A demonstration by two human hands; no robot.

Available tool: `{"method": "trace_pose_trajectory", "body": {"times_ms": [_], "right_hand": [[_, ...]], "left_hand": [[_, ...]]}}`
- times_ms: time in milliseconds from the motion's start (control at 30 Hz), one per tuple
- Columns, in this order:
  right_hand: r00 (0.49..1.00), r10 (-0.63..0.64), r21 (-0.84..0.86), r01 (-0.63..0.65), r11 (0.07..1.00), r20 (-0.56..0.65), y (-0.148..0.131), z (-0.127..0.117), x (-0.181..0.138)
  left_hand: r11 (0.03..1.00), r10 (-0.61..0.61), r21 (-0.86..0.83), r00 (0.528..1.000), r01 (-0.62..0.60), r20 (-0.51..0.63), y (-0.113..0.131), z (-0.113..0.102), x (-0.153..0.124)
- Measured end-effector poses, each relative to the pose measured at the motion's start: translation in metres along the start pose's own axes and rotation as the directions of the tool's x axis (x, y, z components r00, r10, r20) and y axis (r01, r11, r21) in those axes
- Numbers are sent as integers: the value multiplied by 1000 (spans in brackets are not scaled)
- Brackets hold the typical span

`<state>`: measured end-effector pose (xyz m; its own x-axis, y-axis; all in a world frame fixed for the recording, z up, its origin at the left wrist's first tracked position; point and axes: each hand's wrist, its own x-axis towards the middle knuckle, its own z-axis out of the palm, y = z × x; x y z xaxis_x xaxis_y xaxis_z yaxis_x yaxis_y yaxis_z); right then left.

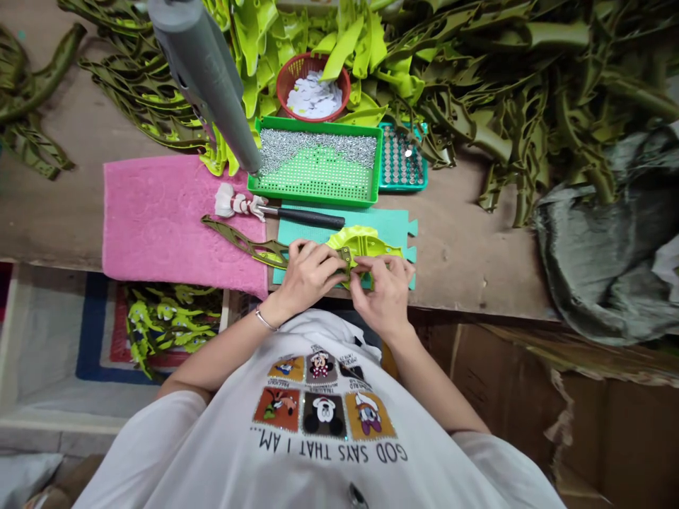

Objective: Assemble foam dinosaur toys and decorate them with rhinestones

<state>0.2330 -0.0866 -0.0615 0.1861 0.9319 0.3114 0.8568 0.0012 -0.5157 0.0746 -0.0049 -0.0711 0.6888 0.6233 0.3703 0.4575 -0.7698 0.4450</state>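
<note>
A long olive-green plastic part point(247, 244) with cut-out openings reaches from the pink towel onto the turquoise foam mat point(302, 225). Curled fingers of my left hand point(312, 274) press on its right end. There it meets a lime-green plastic part point(366, 244) with a ribbed, hollow inside. My right hand point(382, 288) is closed at the near edge of that lime part, thumb and fingertips together by the joint. Whether a small piece sits between those fingertips is hidden. Just beyond my hands lies a hammer point(310, 215) with a black handle and its head wrapped in white cloth.
A green basket point(314, 196) of screws stands beyond the mat, beside a teal tray point(403, 185) of small round metal pieces. A red basket point(283, 92) holds white discs. A grey powered tool point(212, 78) hangs at left. Olive parts point(477, 106) pile up behind.
</note>
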Motion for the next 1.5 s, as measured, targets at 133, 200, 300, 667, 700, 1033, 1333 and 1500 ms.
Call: {"method": "trace_pose_trajectory", "body": {"times_ms": [133,200,300,667,700,1033,1333,1500], "right_hand": [[999,-45,-32,44,999,-29,-3,1,2],[998,-56,-44,55,998,-28,-5,2,3],[999,-48,-59,48,997,7,-7,3,3],[992,-117,-82,120,989,39,-8,3,2],[991,-127,-77,129,989,33,-7,3,2],[982,-174,91,167,982,77,16,-13,7],[976,-214,103,208,973,50,17,-14,6],[970,-242,42,242,969,0,9,-4,6]], "left_hand": [[1000,7,7,995,-6,-99,0,-3,-7],[1000,0,-4,992,-1,-123,0,-2,-11],[999,21,-30,994,-24,-109,0,1,-18],[976,215,19,965,-215,-147,-6,8,-19],[971,239,22,962,-238,-133,-8,8,-20],[900,390,79,875,-428,286,-19,-14,-23],[926,376,-51,902,-374,214,-32,-7,-21],[949,315,-76,942,-307,118,-31,-3,-20]]}}
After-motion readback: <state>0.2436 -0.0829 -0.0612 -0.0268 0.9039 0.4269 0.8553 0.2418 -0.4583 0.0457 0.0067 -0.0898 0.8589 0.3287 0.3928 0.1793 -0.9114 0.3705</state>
